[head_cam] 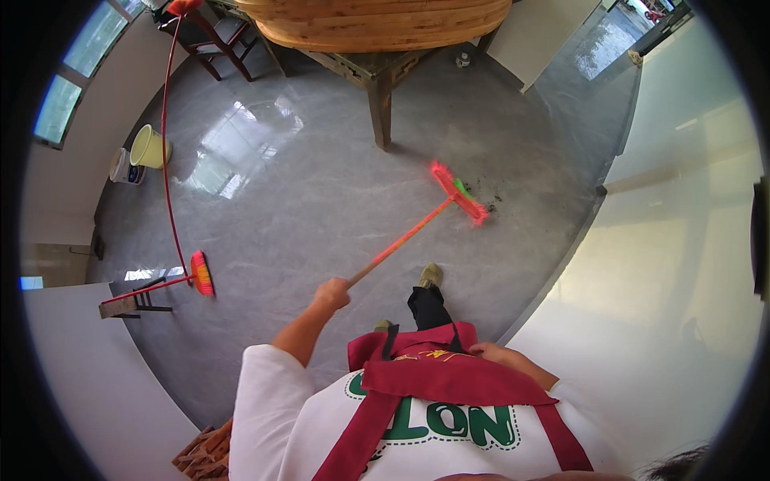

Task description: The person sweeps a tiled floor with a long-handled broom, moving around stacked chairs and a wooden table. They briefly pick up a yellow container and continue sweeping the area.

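Note:
My left hand (332, 293) is closed around the upper end of a broom's long handle (403, 240). The handle slants forward and right to a pinkish-red broom head (460, 193), blurred, on the grey floor. Something green shows along the head's far side, and dark bits of dirt (494, 201) lie just beyond it. My right hand (490, 352) is at the right edge of a dark red apron (457, 385), low at my front; its fingers are partly hidden, so whether they grip the cloth is unclear.
A second broom (203, 273) lies across a small stool (120, 308) at left, beside a long red pole (165, 150). Yellow (147, 147) and white (127, 168) buckets stand by the left wall. A wooden table leg (379, 111) and a chair (219, 42) are ahead; a pale wall (674, 240) bounds the right.

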`<action>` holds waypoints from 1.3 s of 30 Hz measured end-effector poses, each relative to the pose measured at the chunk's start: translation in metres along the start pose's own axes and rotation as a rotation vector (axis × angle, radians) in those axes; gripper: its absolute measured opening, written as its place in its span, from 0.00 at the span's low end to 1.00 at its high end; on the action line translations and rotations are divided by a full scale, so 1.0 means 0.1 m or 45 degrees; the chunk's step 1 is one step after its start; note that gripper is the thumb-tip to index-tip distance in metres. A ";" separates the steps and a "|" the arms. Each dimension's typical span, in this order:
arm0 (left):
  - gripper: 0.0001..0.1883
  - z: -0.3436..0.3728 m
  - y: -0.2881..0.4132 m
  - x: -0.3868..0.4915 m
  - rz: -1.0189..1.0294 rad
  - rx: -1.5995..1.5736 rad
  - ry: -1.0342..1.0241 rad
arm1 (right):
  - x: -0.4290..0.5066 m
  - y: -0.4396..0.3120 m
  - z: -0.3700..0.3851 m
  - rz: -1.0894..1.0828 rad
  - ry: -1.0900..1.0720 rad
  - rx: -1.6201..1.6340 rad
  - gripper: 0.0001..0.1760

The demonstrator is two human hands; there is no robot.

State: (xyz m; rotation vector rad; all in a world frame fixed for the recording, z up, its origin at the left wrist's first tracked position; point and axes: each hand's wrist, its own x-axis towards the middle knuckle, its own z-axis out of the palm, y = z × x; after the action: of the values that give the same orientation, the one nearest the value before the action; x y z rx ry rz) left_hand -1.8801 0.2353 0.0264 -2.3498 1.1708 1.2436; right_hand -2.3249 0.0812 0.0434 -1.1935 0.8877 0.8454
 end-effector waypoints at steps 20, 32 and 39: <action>0.11 0.04 -0.87 -2.17 -0.694 -0.435 0.132 | 0.41 -1.25 -1.53 0.026 0.048 -0.014 0.13; 0.12 -1.15 -1.94 0.19 -0.573 -0.777 0.570 | 0.78 -2.59 -1.05 -0.296 -0.003 -0.040 0.09; 0.15 -1.91 -1.88 1.32 -0.535 -0.879 0.588 | 0.85 -3.22 -0.86 0.023 0.226 0.088 0.08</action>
State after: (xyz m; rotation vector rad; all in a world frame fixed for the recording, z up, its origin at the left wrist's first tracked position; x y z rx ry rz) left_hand -1.5859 0.1846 0.0122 -3.2845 0.2804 1.0932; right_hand -2.0096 -0.0507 0.0825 -1.2150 1.0647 0.7254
